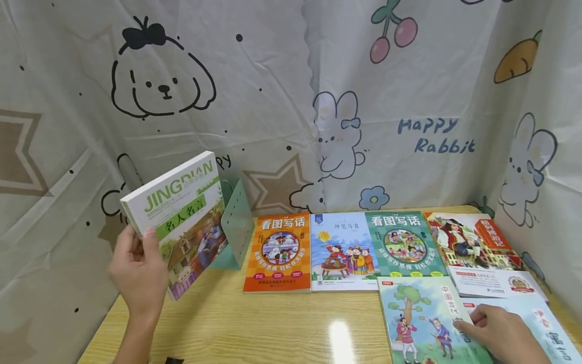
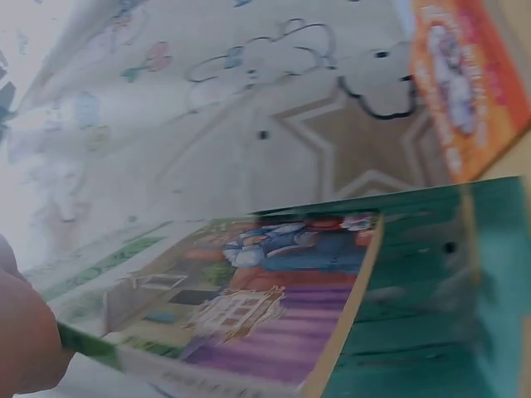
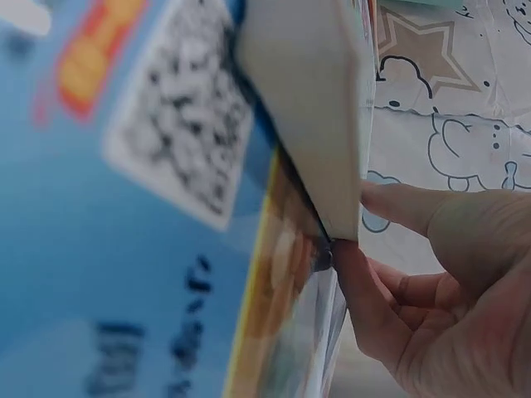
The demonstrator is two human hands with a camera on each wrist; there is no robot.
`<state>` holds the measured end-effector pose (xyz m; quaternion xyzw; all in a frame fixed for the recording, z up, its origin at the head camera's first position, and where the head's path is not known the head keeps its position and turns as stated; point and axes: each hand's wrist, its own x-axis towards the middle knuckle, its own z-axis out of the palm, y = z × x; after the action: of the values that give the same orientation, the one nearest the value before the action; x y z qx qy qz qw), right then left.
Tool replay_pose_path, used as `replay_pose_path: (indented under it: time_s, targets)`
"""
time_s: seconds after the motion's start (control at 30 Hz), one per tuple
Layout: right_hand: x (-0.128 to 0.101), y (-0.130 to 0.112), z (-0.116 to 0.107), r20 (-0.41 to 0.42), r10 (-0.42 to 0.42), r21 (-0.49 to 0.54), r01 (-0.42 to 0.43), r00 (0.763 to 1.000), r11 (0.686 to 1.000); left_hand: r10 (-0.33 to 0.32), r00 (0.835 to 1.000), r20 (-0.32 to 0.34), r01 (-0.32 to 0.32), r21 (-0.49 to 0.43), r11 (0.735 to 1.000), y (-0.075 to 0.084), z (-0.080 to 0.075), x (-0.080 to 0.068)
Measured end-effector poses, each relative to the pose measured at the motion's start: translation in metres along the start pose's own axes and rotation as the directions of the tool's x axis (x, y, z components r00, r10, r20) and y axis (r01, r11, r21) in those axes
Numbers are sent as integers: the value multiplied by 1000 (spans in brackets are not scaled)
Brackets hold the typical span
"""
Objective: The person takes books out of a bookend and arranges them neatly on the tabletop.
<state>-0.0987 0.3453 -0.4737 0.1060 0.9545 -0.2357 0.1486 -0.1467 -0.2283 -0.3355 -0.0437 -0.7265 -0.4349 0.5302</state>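
My left hand (image 1: 145, 247) grips the left edge of a white and green book marked JINGDIAN (image 1: 182, 217), thumb on the cover, and holds it upright and tilted above the table's left end. The book's lower right part (image 2: 249, 307) lies against a green bookend (image 1: 236, 227), seen close in the left wrist view (image 2: 431, 290). My right hand (image 1: 473, 321) rests at the front right, over a book with a green tree on its cover (image 1: 423, 323) and a blue book (image 1: 545, 323). In the right wrist view thumb and fingers (image 3: 353, 232) pinch the corner of the blue book (image 3: 124, 207).
Several picture books lie flat in a row at the back: orange (image 1: 278, 253), light blue (image 1: 342, 253), green (image 1: 402, 245) and one with a red spine (image 1: 473, 240). A printed cloth (image 1: 282, 101) walls in the wooden table (image 1: 254, 328) at back and sides.
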Motion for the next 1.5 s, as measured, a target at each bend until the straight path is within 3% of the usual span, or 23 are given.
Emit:
replay_pose_path:
  time_s: [0.17, 0.4, 0.5, 0.6, 0.83, 1.0, 1.13, 1.37, 1.5]
  targets:
    - [-2, -7, -8, -50, 7, -46, -9, 999, 999, 13, 997, -82, -17, -46, 999, 21, -14, 6]
    - [-13, -30, -23, -215, -155, -47, 148, 964, 988, 26, 992, -122, -47, -175, 983, 46, -26, 4]
    - [-20, -49, -29, -283, -186, 1, 194, 941, 981, 28, 995, -100, -48, -204, 978, 55, -27, 0]
    - [-30, -67, -33, -372, -215, 56, 253, 903, 966, 35, 998, -56, -47, -233, 971, 62, -23, -4]
    - [-49, -98, -37, -471, -269, 207, 401, 840, 892, 32, 997, 70, -10, -302, 953, 73, -13, -19]
    - [-56, -112, -41, -472, -332, 308, 506, 817, 806, 24, 988, 152, 35, -377, 926, 81, -6, -29]
    - [-56, -122, -39, -417, -444, 406, 600, 793, 690, 11, 977, 212, 91, -462, 882, 87, 0, -35]
    - [-57, -152, -31, -388, -600, 529, 702, 700, 477, 6, 943, 333, 188, -546, 816, 95, 13, -51]
    - [-55, -172, -24, -397, -655, 542, 740, 643, 399, 67, 925, 374, 183, -592, 785, 99, 20, -61]
